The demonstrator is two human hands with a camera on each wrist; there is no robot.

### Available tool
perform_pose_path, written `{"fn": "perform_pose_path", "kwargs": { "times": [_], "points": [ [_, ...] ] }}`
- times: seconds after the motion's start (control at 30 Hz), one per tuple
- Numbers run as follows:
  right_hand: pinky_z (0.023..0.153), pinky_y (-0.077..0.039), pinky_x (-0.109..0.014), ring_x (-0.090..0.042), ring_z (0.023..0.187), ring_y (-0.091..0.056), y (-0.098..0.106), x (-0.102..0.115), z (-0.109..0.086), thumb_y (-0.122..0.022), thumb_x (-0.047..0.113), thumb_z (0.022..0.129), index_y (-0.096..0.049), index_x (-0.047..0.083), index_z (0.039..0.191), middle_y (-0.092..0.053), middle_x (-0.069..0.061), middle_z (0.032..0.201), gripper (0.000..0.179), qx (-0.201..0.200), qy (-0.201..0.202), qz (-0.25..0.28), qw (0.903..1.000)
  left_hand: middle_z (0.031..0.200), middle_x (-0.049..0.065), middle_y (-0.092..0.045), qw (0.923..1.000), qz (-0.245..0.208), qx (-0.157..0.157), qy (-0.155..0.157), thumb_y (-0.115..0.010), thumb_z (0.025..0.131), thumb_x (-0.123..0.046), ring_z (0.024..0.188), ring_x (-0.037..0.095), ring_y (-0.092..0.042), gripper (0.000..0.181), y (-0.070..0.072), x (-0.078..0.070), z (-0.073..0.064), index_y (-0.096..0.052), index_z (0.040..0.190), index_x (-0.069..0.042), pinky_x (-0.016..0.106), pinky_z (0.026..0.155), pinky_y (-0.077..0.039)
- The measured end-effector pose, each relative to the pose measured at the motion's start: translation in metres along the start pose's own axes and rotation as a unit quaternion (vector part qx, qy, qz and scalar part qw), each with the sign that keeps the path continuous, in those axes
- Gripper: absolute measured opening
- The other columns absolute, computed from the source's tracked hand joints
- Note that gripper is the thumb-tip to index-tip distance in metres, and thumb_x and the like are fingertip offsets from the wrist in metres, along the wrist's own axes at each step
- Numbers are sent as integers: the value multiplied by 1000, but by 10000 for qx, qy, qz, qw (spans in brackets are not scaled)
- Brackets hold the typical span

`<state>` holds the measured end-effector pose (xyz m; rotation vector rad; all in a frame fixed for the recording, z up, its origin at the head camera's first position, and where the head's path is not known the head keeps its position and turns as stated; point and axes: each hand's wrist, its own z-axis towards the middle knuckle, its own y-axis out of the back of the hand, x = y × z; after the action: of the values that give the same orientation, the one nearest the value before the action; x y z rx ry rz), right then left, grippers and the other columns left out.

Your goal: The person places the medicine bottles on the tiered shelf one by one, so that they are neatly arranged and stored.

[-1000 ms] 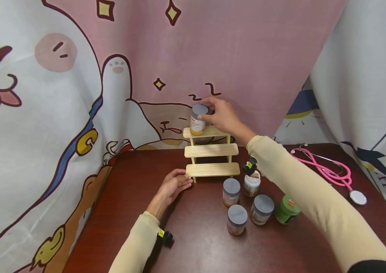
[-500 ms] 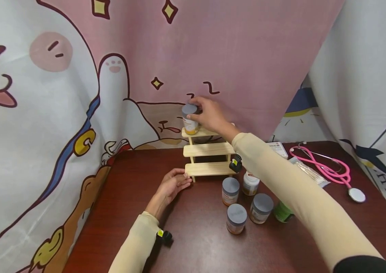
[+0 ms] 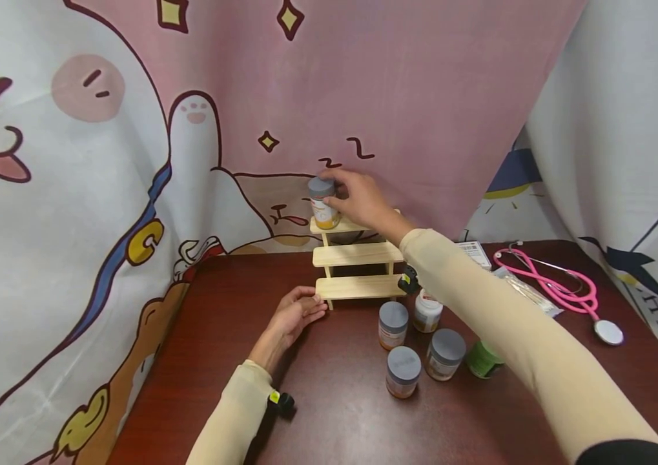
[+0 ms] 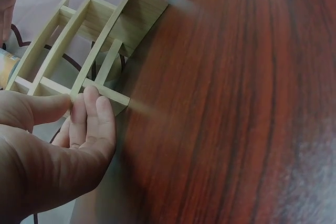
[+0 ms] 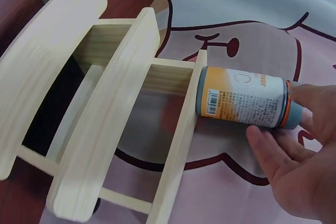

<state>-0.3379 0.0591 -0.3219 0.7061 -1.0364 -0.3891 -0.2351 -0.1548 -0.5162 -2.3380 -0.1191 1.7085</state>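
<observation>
A three-tier wooden display stand [image 3: 358,255] stands on the table near the curtain. At its lower left end, my left hand [image 3: 294,315] pinches the bottom tier between thumb and fingers, as the left wrist view [image 4: 79,140] shows. On the left end of the top tier, a grey-lidded supplement jar [image 3: 324,205] with a white and orange label stands upright. My right hand [image 3: 359,199] holds this jar around its lid, with thumb and fingers on opposite sides. In the right wrist view the jar's base [image 5: 202,92] meets the top tier.
Several jars stand in front of the stand's right side: grey-lidded ones [image 3: 403,372], a white bottle [image 3: 427,313] and a green jar [image 3: 483,360] partly behind the right sleeve. A pink stethoscope [image 3: 573,297], swab packet [image 3: 529,290] and small box [image 3: 474,254] lie right.
The jar has slid left along the top tier to its left end, with my right hand on it. My right arm has then shifted slightly right. The left hand stays on the stand.
</observation>
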Motion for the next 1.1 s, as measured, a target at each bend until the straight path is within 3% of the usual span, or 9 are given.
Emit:
{"fn": "perform_pose_path", "kwargs": {
  "times": [0.2, 0.4, 0.63, 0.77, 0.87, 1.0, 1.1],
  "points": [
    [108, -52, -51, -36, 130, -60, 18, 6, -26, -76, 27, 99, -57, 13, 149, -57, -14, 151, 55, 35, 322, -445, 9985, 97, 5, -69, 10000, -26, 22, 15, -60, 103, 1, 89, 16, -74, 26, 0, 0, 1, -55, 129, 1, 40, 99, -63],
    [104, -58, -49, -34, 132, -61, 37, 5, -59, -77, 31, 98, -58, 15, 148, -59, -11, 144, 55, 108, 435, -315, 9985, 97, 5, -67, 10000, 14, 32, -3, -61, 103, 0, 89, 16, -74, 27, 2, 0, 0, -54, 129, 2, 38, 97, -64],
    [100, -60, -53, -33, 133, -59, 61, -28, -106, -80, 28, 96, -61, 24, 147, -62, -7, 145, 55, 198, 576, -103, 9981, 98, 5, -68, 10000, 77, 38, 3, -62, 103, -1, 90, 16, -75, 27, -1, 1, 0, -54, 129, 1, 35, 94, -65],
    [103, -56, -54, -30, 135, -58, 79, -48, -135, -80, 25, 96, -60, 27, 147, -60, -3, 147, 54, 304, 410, 67, 9987, 98, 5, -67, 9999, 127, 92, 12, -62, 103, -2, 90, 16, -74, 27, -2, 1, 1, -54, 129, 1, 34, 93, -65],
    [105, -54, -49, -27, 139, -56, 91, -57, -158, -80, 26, 97, -59, 30, 148, -58, 0, 151, 56, 422, 171, 102, 9989, 97, 5, -67, 9999, 120, 72, 44, -62, 103, -2, 90, 16, -74, 26, -2, 1, 1, -54, 128, 1, 33, 91, -65],
    [103, -51, -29, -21, 138, -56, 107, -64, -185, -81, 28, 95, -54, 38, 150, -57, 4, 153, 62, 565, -59, -23, 9984, 97, 5, -67, 9999, 114, 31, 34, -62, 102, -1, 90, 16, -74, 26, 0, 1, 1, -55, 127, 1, 33, 91, -64],
    [98, -50, -18, -9, 134, -56, 116, -70, -202, -81, 28, 94, -52, 42, 151, -58, 10, 152, 65, 701, -198, -72, 9973, 97, 5, -67, 9999, 91, 43, 18, -62, 102, -1, 91, 16, -74, 26, 1, 0, 0, -55, 127, 1, 34, 93, -64]
  ]
}}
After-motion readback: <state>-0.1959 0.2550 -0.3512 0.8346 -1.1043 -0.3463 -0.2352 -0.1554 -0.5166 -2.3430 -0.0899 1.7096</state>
